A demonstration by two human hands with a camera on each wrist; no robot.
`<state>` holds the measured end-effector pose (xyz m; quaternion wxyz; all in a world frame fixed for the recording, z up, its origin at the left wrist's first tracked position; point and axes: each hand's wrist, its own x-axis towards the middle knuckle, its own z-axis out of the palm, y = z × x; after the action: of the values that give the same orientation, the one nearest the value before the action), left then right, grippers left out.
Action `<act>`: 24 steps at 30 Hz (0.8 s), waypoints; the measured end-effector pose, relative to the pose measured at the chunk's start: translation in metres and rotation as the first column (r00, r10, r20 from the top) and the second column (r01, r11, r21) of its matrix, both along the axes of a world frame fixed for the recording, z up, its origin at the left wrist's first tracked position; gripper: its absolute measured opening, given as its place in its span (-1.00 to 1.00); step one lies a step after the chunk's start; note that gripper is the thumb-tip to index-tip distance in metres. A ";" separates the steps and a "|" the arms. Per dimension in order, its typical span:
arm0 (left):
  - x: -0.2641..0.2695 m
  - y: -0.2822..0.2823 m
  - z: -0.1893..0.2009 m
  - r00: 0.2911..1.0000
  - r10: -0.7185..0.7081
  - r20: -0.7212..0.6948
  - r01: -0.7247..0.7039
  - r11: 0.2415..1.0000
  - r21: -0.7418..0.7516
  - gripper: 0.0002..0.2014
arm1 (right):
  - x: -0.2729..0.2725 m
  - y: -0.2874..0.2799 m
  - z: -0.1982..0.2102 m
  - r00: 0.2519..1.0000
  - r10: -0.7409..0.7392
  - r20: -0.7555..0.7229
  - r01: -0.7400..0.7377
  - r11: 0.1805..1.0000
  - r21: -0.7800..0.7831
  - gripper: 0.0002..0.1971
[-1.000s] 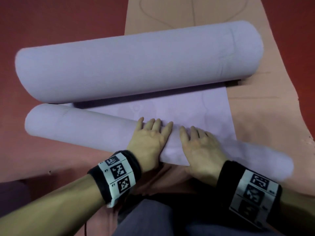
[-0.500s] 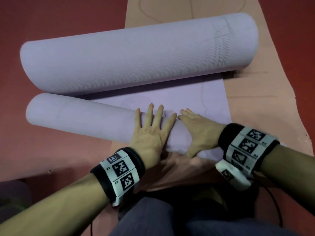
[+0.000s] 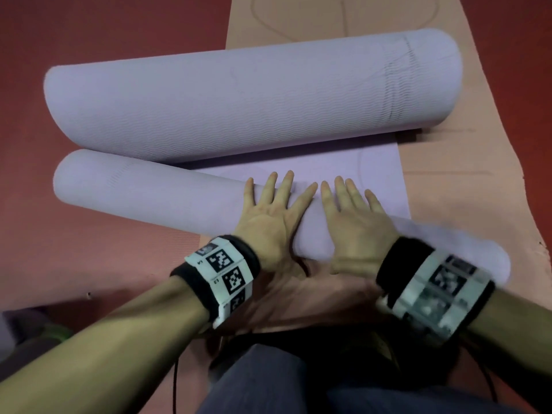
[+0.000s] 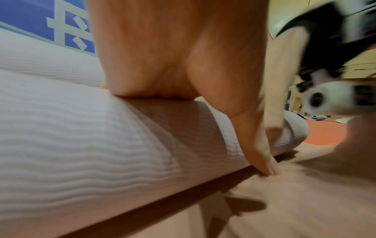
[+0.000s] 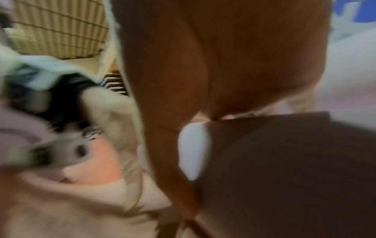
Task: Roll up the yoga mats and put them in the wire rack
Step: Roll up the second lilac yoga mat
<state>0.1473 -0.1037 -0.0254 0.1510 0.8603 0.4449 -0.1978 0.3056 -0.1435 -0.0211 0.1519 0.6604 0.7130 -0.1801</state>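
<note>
A lilac yoga mat lies across a peach mat (image 3: 448, 204), curled from both ends. Its far end forms a thick roll (image 3: 254, 94). Its near end is a thinner roll (image 3: 149, 198), (image 4: 91, 136) running from left to lower right, with a short flat strip (image 3: 343, 162) between the two. My left hand (image 3: 273, 213) and right hand (image 3: 352, 216) press flat on top of the thin roll side by side, fingers straight and spread, pointing away from me. In the left wrist view my left palm (image 4: 173, 64) rests on the roll, thumb down its near side. The right wrist view is blurred.
Red floor (image 3: 104, 31) surrounds the mats on the left and at the far right. The peach mat runs away from me beyond the thick roll and toward my knees (image 3: 268, 383). No wire rack shows in the head view.
The thin roll has rolled forward toward the thick roll, narrowing the flat strip. My right hand has gone from angled sideways back to flat beside the left, fingers pointing forward.
</note>
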 end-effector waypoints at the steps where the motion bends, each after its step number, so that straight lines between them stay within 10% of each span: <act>1: 0.002 0.006 0.000 1.000 0.002 0.004 -0.002 1.000 -0.008 0.45 | -0.008 -0.010 -0.004 1.000 -0.010 0.028 0.005 0.988 0.153 -0.01; 6: 0.004 0.025 0.001 0.995 0.009 0.104 0.001 0.996 -0.090 0.48 | -0.016 -0.023 -0.014 1.000 -0.030 0.007 0.028 0.981 0.194 0.00; 15: 0.000 0.010 -0.013 0.995 -0.098 0.028 0.092 0.979 0.183 0.50 | -0.009 -0.005 0.001 1.000 0.006 0.024 -0.007 0.997 0.072 0.03; 19: 0.003 0.008 -0.015 0.999 -0.041 -0.002 0.040 0.972 0.231 0.51 | 0.003 0.017 0.002 0.997 0.062 0.052 -0.058 0.996 -0.063 0.47; 24: 0.011 0.023 -0.018 0.999 -0.031 -0.016 0.035 0.946 0.322 0.41 | 0.009 0.035 0.002 0.992 0.082 0.100 -0.071 0.992 -0.103 0.49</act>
<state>0.1588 -0.0804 -0.0430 0.0029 0.8797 0.4576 -0.1296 0.3144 -0.1081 -0.0191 0.2282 0.6326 0.7191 -0.1748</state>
